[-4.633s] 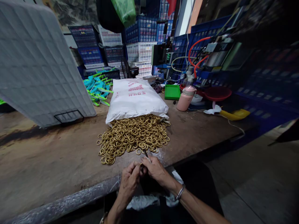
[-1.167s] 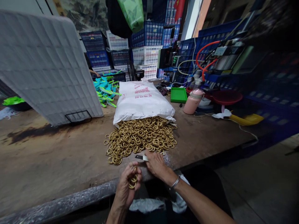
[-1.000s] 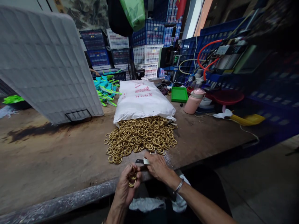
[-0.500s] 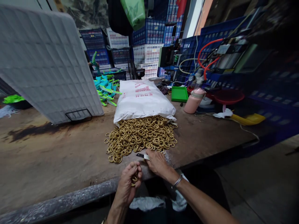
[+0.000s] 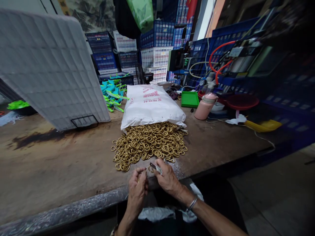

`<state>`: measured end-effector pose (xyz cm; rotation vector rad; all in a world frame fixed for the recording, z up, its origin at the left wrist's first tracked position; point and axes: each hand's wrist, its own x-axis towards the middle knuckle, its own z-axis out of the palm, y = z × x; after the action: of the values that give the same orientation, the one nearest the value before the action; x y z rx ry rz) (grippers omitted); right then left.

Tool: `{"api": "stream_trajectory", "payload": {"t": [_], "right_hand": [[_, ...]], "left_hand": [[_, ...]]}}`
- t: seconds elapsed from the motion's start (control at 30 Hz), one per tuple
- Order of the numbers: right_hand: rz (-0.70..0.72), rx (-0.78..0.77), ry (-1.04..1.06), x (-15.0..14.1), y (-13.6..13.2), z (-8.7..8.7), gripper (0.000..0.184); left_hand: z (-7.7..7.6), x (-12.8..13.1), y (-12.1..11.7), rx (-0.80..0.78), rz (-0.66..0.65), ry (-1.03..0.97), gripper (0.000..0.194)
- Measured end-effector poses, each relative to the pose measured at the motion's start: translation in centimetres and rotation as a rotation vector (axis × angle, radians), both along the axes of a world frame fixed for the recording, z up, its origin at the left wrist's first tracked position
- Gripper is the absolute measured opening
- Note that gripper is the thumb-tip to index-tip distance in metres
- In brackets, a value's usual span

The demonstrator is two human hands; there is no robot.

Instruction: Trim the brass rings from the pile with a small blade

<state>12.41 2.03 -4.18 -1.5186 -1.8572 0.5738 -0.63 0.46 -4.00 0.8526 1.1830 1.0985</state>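
A heap of gold-coloured rings (image 5: 150, 142) spills from the open end of a white printed sack (image 5: 152, 105) on the table. In front of it, my left hand (image 5: 138, 183) is closed, with a glimpse of gold ring between the fingers; the rest of what it holds is hidden. Close by on the right, my right hand (image 5: 167, 177) grips a small knife (image 5: 153, 166), its dark blade pointing up and left toward the left fingertips. One loose ring (image 5: 150, 169) shows beside the blade, between the two hands; whether a finger touches it I cannot tell.
A pale padded panel (image 5: 56, 72) stands on the left of the wooden table (image 5: 61, 170). Blue-green plastic pieces (image 5: 112, 93) lie behind the sack. To the right are a green tray (image 5: 189, 99), a pink bottle (image 5: 204, 107) and a yellow scoop (image 5: 264, 125). Stacked crates (image 5: 157, 56) fill the back.
My left hand has turned, so the rings in it show less. The knife has shifted slightly right and tilted more downward, and a loose ring now shows beside its blade.
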Motion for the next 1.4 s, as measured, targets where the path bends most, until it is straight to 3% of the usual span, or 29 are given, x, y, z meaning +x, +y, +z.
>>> {"api": "stream_trajectory", "payload": {"t": [0.13, 0.3, 0.57, 0.7, 0.97, 1.4], "right_hand": [[0.065, -0.050, 0.049, -0.3, -0.2, 0.1, 0.002], [0.050, -0.129, 0.197, -1.0, -0.1, 0.9, 0.019], [0.071, -0.426, 0.411, -1.2, 0.3, 1.2, 0.030], [0.003, -0.413, 0.388, -1.3, 0.3, 1.2, 0.024], [0.003, -0.303, 0.272, -1.5, 0.3, 1.1, 0.021], [0.030, -0.324, 0.379, -1.5, 0.3, 1.8, 0.020]], "left_hand": [[0.3, 0.1, 0.0, -0.017, -0.031, -0.024, 0.034], [0.4, -0.1, 0.0, 0.026, -0.043, 0.044, 0.031], [1.2, 0.2, 0.0, 0.049, -0.022, 0.059, 0.026], [1.5, 0.2, -0.2, 0.008, -0.024, -0.012, 0.028], [-0.3, -0.4, -0.2, -0.116, -0.072, -0.030, 0.034], [0.1, -0.4, -0.6, -0.040, -0.118, -0.153, 0.031]]}}
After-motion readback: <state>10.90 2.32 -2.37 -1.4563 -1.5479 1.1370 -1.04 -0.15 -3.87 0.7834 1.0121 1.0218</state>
